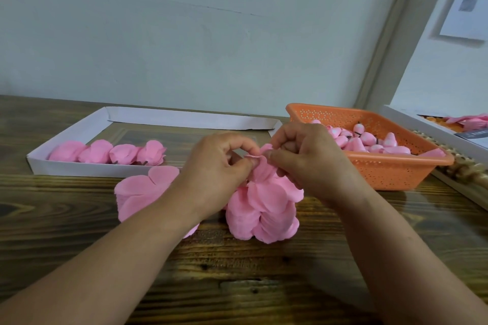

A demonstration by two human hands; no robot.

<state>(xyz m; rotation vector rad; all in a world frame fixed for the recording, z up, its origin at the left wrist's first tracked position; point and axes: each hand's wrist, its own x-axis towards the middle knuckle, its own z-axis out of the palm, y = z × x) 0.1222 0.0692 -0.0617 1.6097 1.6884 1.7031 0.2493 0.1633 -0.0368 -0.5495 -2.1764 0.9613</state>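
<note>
My left hand (219, 166) and my right hand (306, 158) meet above the middle of the wooden table (237, 272). Both pinch a thin pink fabric petal piece (260, 159) between thumbs and fingertips. Directly under the hands stands a thick stack of pink petals (264, 211). A second stack of pink petals (142, 192) lies to its left, partly hidden by my left forearm.
A low white cardboard tray (66, 166) at the back left holds several finished pink flower heads (108, 152). An orange perforated plastic basket (390, 171) at the back right holds pink bud cores. A white box (422, 124) sits at the far right edge. A wall stands behind.
</note>
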